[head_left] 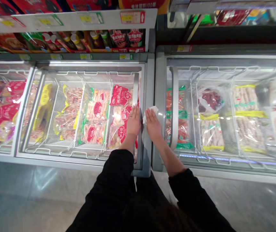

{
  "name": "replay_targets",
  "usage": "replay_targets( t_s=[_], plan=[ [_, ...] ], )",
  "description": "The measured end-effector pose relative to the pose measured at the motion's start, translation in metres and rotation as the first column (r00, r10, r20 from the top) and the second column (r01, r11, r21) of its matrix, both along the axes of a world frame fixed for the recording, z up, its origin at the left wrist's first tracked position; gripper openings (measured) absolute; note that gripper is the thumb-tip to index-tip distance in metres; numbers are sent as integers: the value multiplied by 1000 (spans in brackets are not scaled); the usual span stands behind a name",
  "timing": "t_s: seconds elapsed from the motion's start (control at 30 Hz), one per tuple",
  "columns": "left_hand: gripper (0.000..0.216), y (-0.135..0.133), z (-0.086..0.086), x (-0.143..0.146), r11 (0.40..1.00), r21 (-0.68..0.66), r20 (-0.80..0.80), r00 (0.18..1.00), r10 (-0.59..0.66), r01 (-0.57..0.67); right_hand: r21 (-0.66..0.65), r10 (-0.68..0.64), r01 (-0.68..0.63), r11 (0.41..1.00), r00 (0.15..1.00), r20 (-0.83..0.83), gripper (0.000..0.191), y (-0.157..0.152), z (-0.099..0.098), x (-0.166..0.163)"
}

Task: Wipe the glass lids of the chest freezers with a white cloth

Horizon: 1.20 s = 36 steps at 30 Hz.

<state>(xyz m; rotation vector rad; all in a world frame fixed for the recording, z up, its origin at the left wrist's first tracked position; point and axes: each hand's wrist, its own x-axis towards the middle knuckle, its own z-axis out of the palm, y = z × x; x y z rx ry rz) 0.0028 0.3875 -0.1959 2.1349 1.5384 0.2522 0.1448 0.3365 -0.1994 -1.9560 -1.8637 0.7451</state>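
Observation:
My left hand (133,121) lies flat with fingers stretched out, at the right end of the left freezer's glass lid (99,122). Its fingertips rest on or just beside the lid's upright handle (135,90). Under the fingers of my right hand (153,125), a crumpled white cloth (154,109) is pressed onto the grey frame (147,141) where the two freezers meet. Whether it is fabric or paper I cannot tell. Beneath the left lid, red-labelled bags of frozen food (121,120) show through the glass near my left hand.
To the right stands another freezer with a curved handle (174,109) and packaged frozen food (211,132) in wire baskets. Behind the left freezer, a shelf holds several sauce jars (96,39) under price tags (132,17). Grey tiled floor (56,193) runs along the front.

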Motion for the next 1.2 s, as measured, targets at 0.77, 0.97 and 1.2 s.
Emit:
replay_targets(
  t_s=[0.77, 0.97, 1.2],
  plan=[
    [79, -3, 1, -2, 1000, -27, 57, 998, 11, -9, 4, -159, 159, 987, 986, -50, 78, 72, -14, -6],
    [83, -4, 2, -2, 998, -40, 153, 987, 44, -38, 6, -93, 93, 996, 995, -38, 79, 44, -9, 9],
    [78, -6, -1, -2, 996, -88, 174, 983, 50, -35, -7, -230, 230, 973, 973, 23, 81, 82, -25, -4]
  ],
)
